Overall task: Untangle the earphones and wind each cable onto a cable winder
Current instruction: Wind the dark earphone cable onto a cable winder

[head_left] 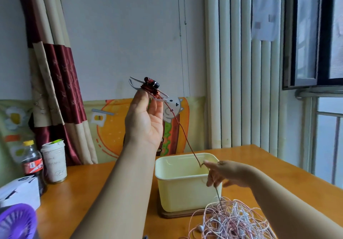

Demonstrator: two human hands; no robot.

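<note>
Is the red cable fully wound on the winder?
Partly: red cable turns wrap the winder; the rest trails to the right hand.

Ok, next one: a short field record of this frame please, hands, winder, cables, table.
left hand: raised, pinches white winder
winder: partly wound with red cable, earbuds on top
right hand: pinches red cable above cream tub
tangle: pink and white cables on table, front right
table's left: cola bottle, paper cup, purple fan
</note>
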